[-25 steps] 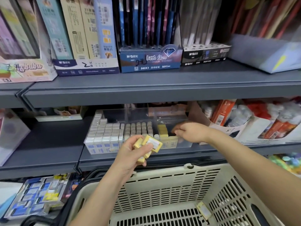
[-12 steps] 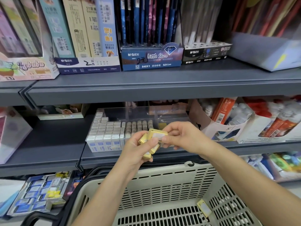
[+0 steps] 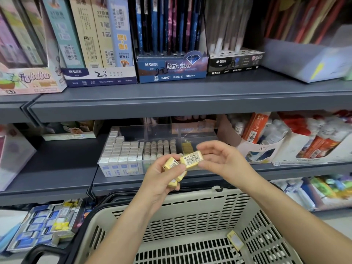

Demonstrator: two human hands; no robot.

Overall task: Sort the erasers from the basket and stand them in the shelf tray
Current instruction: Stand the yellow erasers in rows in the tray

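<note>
My left hand (image 3: 162,180) grips a small stack of yellow erasers (image 3: 172,164) in front of the clear shelf tray (image 3: 162,130). My right hand (image 3: 221,161) pinches the topmost yellow eraser (image 3: 192,160), barcode side up, at its right end. The tray holds rows of upright white erasers (image 3: 122,151) on the left, grey ones in the middle and a few yellow ones (image 3: 187,147) on the right. Below my arms is the beige slotted basket (image 3: 190,216), with one yellow eraser (image 3: 235,240) leaning on its right wall.
A grey shelf (image 3: 171,103) with boxed pencils and pens overhangs the tray. Cardboard boxes of glue bottles (image 3: 285,141) stand right of the tray. A box of blue and yellow items (image 3: 43,225) lies on the lower shelf at the left.
My right hand drew back from the tray's yellow section to the stack in my left hand and took hold of the top eraser. The left hand stayed roughly in place.
</note>
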